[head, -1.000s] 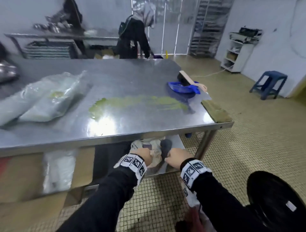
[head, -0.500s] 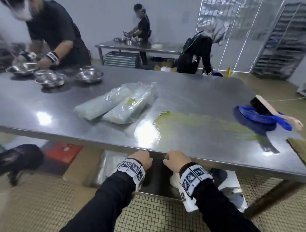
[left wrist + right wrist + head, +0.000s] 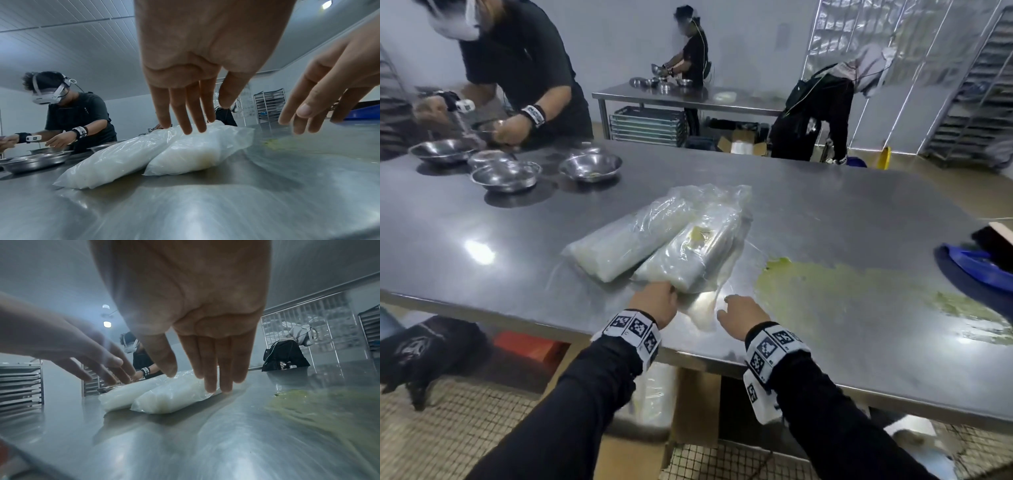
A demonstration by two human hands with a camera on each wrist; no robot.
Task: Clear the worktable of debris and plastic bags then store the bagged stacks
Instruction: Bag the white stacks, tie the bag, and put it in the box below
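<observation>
A: Where are the bagged stacks now?

B: Both bags lie side by side on the desk (image 3: 825, 212), near the front edge. The left bag (image 3: 626, 240) and the right bag (image 3: 698, 253) touch each other along their length. The right one has a yellow-green stain on top.

A: And the hands?

B: The left hand (image 3: 654, 301) is at the near end of the right bag, fingers straight and spread. In the left wrist view the fingertips (image 3: 186, 128) are over the bags, but I cannot tell if they already touch the plastic. The right hand (image 3: 743, 313) hovers just beside the same bag, also with fingers straight. Neither hand holds anything.

A: What can go wrong from here?

B: I think the plastic is loose and slippery, so a bag lifted by the film only may slide out or the stack inside may bend. Better to take it from below with both hands. Also the green smear (image 3: 859, 291) is just right of the bags. If the right hand or a bag drags through it, the mess goes onto the clean plastic and then into storage. The bowls (image 3: 590, 166) and the other person are well apart, so I see no risk there.
</observation>
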